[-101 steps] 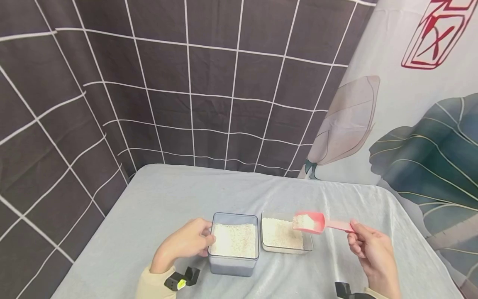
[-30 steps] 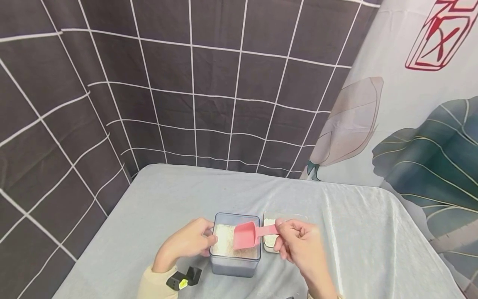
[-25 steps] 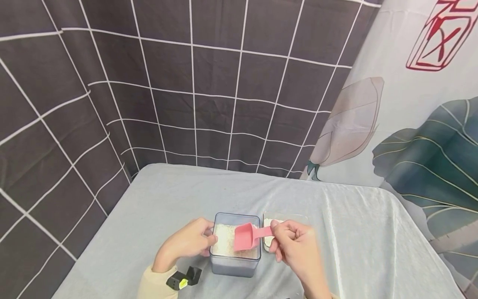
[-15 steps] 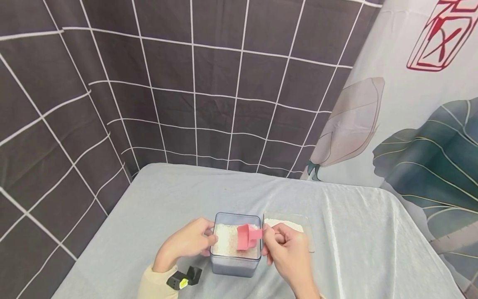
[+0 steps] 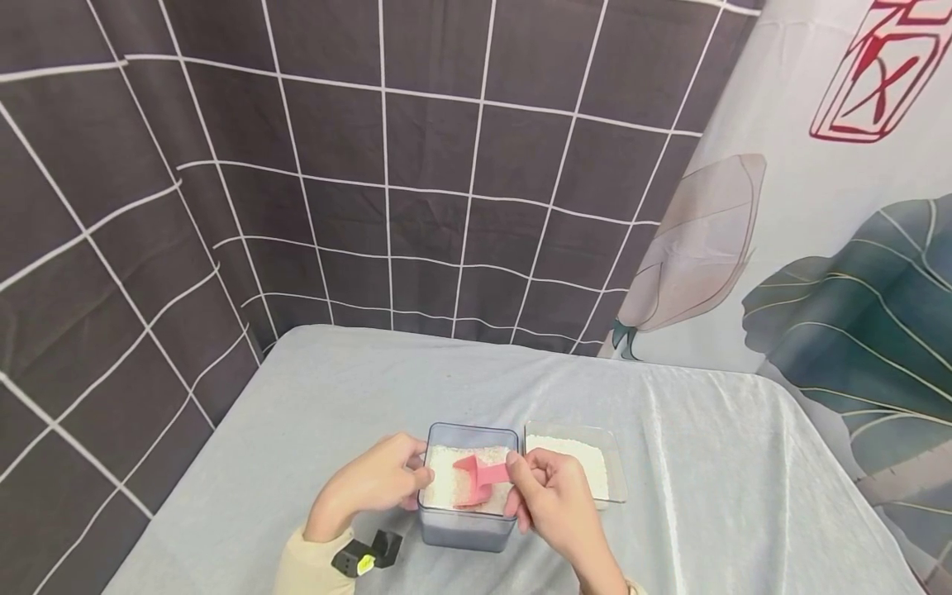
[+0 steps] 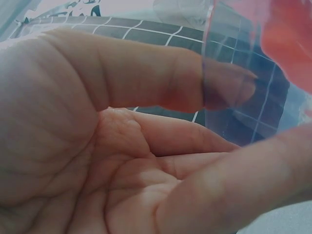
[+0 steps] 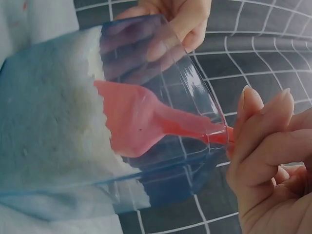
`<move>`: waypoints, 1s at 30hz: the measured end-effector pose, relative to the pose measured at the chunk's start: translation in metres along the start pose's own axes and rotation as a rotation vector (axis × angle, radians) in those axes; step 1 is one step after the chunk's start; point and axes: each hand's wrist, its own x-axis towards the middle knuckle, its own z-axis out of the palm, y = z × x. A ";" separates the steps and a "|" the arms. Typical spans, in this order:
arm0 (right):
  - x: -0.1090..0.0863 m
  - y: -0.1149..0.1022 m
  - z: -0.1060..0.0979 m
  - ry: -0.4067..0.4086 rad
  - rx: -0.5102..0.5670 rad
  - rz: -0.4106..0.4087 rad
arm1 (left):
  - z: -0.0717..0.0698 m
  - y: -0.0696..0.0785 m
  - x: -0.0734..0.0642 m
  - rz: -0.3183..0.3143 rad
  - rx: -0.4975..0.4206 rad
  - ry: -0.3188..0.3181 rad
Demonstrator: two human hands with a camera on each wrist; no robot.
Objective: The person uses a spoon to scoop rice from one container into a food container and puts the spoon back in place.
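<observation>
In the head view, a bluish see-through container (image 5: pixel 467 537) stands on the table, holding white rice-like grains (image 5: pixel 440 478). My left hand (image 5: pixel 375 478) grips its left wall; the left wrist view shows a fingertip (image 6: pixel 229 87) behind or against the clear wall. Between thumb and fingers, my right hand (image 5: pixel 554 500) pinches the handle of a pink scoop (image 5: pixel 470 483). The scoop's head is inside the container, its edge in the grains. Through the wall, the right wrist view shows the scoop (image 7: pixel 134 117) partly sunk behind the grain level.
Right beside the container is a shallower clear box (image 5: pixel 616 463) with more white grains, partly covered by my right hand. Both stand on a pale blue cloth-covered table (image 5: pixel 357 388). A dark grid-patterned curtain (image 5: pixel 424 223) hangs behind.
My right hand has carried the loaded scoop left from the shallow box into the bluish container, tipped it, and lowered it into the grains. The left hand has kept its place.
</observation>
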 end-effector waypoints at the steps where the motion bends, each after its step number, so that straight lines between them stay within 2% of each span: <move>1: 0.001 0.001 0.000 -0.012 0.026 0.012 | 0.000 0.000 0.000 -0.003 0.002 0.002; 5: 0.004 0.004 -0.001 -0.027 0.103 0.062 | 0.000 0.000 0.000 -0.013 -0.006 0.010; 11: 0.007 0.009 -0.001 -0.002 0.176 0.141 | 0.000 -0.001 0.000 -0.019 -0.014 0.013; 24: 0.010 0.013 -0.005 -0.049 0.228 0.154 | 0.001 -0.002 0.000 -0.018 -0.006 0.020; 30: 0.013 0.020 -0.013 -0.054 0.333 0.215 | 0.001 -0.002 0.000 -0.018 -0.025 0.014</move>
